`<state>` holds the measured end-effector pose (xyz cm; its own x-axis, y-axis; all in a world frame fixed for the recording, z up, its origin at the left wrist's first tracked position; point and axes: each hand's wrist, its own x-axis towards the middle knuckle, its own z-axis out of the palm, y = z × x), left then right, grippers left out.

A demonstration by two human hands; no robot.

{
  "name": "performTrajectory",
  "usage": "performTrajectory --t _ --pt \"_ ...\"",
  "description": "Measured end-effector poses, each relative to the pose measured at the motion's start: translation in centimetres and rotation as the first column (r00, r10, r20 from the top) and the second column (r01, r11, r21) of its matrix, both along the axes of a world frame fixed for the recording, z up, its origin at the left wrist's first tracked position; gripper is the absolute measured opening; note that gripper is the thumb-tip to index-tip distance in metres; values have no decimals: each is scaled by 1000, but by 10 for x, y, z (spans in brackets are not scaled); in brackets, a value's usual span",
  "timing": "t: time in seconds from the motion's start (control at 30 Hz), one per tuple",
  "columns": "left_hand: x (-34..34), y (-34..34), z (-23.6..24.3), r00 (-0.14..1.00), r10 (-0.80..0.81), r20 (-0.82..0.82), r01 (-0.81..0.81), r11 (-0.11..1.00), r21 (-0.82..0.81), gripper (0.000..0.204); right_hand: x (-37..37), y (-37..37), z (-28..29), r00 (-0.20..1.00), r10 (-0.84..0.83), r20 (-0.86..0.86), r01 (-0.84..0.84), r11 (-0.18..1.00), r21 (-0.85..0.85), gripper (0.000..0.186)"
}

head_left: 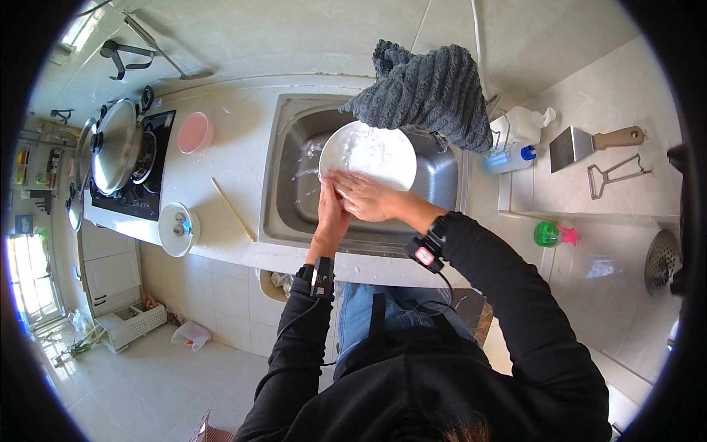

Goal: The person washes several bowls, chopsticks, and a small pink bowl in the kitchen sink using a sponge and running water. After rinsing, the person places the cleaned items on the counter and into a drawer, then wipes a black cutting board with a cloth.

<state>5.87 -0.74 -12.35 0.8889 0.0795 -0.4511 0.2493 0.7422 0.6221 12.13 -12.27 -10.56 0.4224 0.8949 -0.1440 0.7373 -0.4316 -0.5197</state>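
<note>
A round white plate [383,158] with soapy foam on it is held over the steel sink basin [294,210]. My left hand [331,210] grips its near left rim, with the fingers partly hidden behind my right hand. Across the plate's near edge lies my right hand [367,197], its fingers stretched out to the left and close together. Whether anything thin is under that palm is hidden. A dark grey knitted cloth [434,96] hangs over the tap area at the far side and overlaps the plate's far edge.
Left on the counter are a pink bowl [195,133], a white bowl [178,230], a chopstick-like stick [233,210] and a stove with a lidded pan [118,147]. To the right stand a blue-capped bottle [511,158], a hung scraper [573,149] and a green spray bottle [546,234].
</note>
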Motion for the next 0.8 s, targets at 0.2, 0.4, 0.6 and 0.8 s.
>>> performTrajectory --t 0.2,0.4,0.6,0.8 --pt "-9 13 -27 996 9 -87 -11 1000 -15 52 -20 -87 30 986 -68 152 76 996 -49 48" --pt "-14 -11 -34 997 -36 -74 32 998 -54 50 -38 -110 -12 221 -616 -756 969 226 99 47" --pt "15 7 -3 950 -307 53 268 891 367 64 -8 -97 -43 67 -359 -931 992 121 25 38" --pt "12 59 6 940 -337 -63 330 840 430 62 -3 -50 -64 58 -404 -913 983 185 -20 35"
